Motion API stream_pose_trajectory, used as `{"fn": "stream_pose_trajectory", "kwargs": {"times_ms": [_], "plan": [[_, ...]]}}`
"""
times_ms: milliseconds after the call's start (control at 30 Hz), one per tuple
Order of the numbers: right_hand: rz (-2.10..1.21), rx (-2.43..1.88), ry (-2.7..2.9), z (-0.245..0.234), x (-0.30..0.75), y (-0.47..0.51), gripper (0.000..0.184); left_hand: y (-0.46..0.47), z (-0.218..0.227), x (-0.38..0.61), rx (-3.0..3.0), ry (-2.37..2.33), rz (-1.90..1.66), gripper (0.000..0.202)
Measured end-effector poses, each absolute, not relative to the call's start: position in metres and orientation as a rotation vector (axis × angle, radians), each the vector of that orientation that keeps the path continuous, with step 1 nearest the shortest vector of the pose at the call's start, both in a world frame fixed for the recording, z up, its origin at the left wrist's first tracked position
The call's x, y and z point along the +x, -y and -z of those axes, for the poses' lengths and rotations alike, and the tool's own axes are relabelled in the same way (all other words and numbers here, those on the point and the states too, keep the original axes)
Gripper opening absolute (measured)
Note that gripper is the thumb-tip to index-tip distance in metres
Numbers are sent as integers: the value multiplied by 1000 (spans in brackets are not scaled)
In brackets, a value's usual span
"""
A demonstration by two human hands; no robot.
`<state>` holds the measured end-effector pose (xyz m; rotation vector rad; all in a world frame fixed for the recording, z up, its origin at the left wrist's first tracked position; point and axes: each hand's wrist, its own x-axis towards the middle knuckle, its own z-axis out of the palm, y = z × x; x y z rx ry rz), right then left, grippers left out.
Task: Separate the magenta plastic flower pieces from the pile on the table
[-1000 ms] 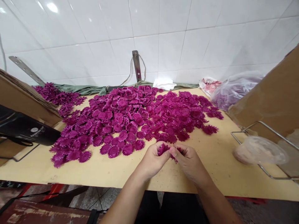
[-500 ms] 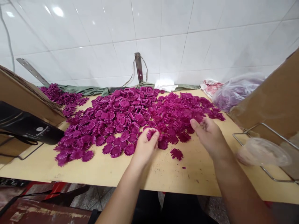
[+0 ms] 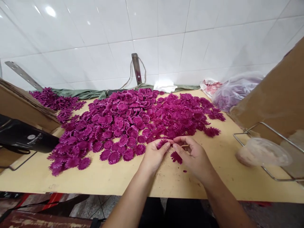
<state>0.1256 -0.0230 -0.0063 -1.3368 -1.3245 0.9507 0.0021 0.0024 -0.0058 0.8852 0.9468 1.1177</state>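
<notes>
Pinched between the thumb and fingers of my left hand (image 3: pixel 155 155) is a purple artificial flower piece (image 3: pixel 162 143) with a fringed petal edge. My right hand (image 3: pixel 193 155) meets it fingertip to fingertip, its thumb and index finger closed; what they grip is hidden. Just below my right fingers lies a single flower piece (image 3: pixel 176 157), partly covered by the hand. Beyond both hands spreads a big heap of purple flower pieces (image 3: pixel 123 118), cupped ones on the left and flatter ones (image 3: pixel 180 110) on the right.
A black cup (image 3: pixel 28 134) leans in from the left by a cardboard box (image 3: pixel 26 104). On the right are a wire stand (image 3: pixel 258 126), a clear plastic container (image 3: pixel 264 152), another cardboard box (image 3: pixel 273 85) and a filled plastic bag (image 3: pixel 235 88). White tissue (image 3: pixel 165 86) lies against the tiled wall.
My right hand has come left and down from the right side of the heap to meet my left hand. A flower piece now lies apart at the heap's right edge. The view has shifted slightly.
</notes>
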Motion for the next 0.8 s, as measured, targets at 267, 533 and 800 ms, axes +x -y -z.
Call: {"fn": "stream_pose_trajectory", "kwargs": {"times_ms": [267, 533, 800], "plan": [[-1150, -1240, 1285, 9, 124, 23, 30, 0, 3, 2, 879, -1010, -1169, 29], [-1244, -1180, 1282, 11, 121, 20, 26, 5, 6, -6, 1011, -1006, -1078, 27], [-1268, -1118, 1324, 8, 116, 20, 18, 4, 10, -6, 1120, -1113, -1084, 42]]}}
